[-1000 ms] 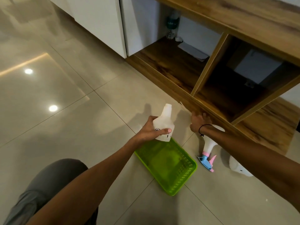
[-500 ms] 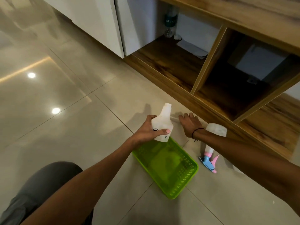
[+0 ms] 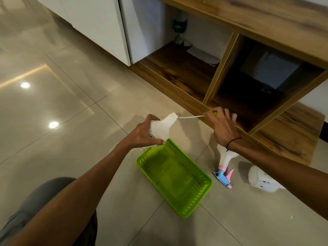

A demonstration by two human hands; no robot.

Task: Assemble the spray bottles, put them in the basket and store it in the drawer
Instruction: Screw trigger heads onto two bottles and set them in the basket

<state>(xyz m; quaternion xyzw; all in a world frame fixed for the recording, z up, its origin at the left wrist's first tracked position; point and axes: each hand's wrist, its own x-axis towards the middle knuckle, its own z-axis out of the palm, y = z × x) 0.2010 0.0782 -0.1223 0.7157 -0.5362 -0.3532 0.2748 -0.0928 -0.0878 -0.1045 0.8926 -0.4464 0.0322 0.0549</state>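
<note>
Glossy tiled floor, wooden open cabinet with 2 compartments along far side. Green perforated basket flat on floor, nothing inside, just below left hand. Left hand wrapped tight around white spray bottle body, held above basket's far corner, open neck tilted toward right. Right hand pinched shut on yellow-green sprayer head, mostly hidden behind fingers; thin white dip tube running from it toward bottle neck, tip just short of opening, not inside. Black band on right wrist. Assembled spray bottle with pink-and-blue trigger lying on floor right of basket, partly under right forearm. Another white bottle body on its side further right. Dark bottle upright at back of left compartment.
</note>
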